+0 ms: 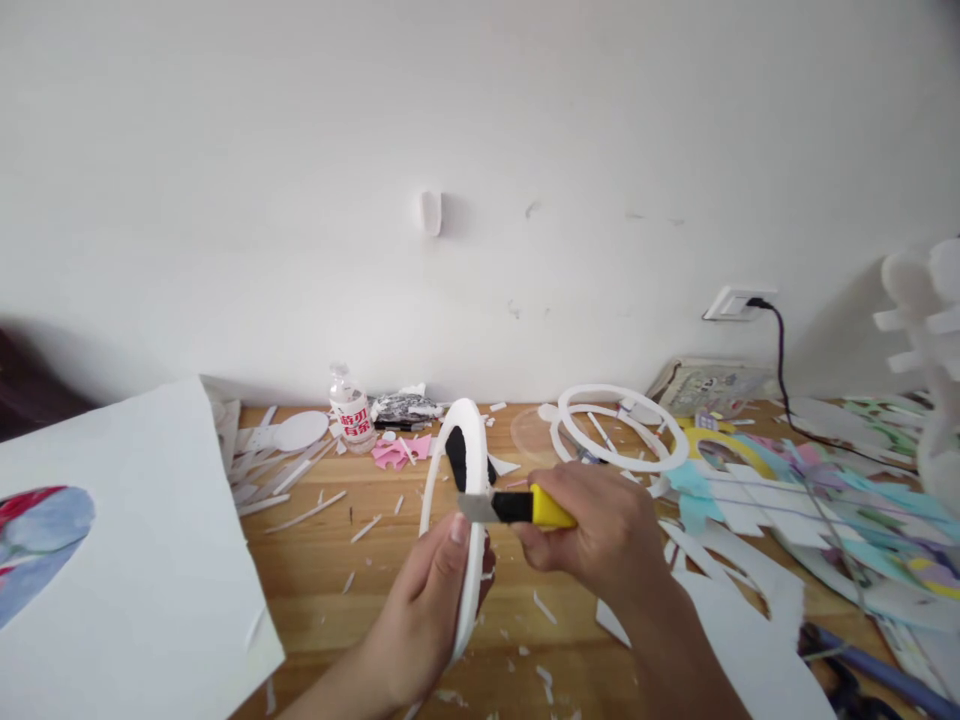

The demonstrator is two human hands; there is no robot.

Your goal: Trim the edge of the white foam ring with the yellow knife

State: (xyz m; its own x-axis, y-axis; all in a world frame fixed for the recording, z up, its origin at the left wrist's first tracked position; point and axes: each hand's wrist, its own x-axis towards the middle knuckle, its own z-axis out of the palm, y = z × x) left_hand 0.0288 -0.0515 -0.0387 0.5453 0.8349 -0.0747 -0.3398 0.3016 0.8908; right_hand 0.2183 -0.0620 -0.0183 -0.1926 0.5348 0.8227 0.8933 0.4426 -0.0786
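Observation:
My left hand (431, 590) is closed around the lower part of a white foam ring (472, 450), which stands on edge over the table. In my right hand (600, 530) is a yellow and black utility knife (551, 507), its blade pointing left. The blade lies against the ring's edge, just above my left thumb. Some of the ring's lower far side is hidden by my left hand. Behind the ring, a black piece (456, 460) shows through its opening.
White scraps litter the wooden table (322, 590). A plastic bottle (351, 410) and more white rings (667, 445) stand or lie farther back. Coloured sheets and offcuts (810, 500) pile up at right; a large white board (150, 560) covers the left. A black cable (782, 370) runs from the wall socket.

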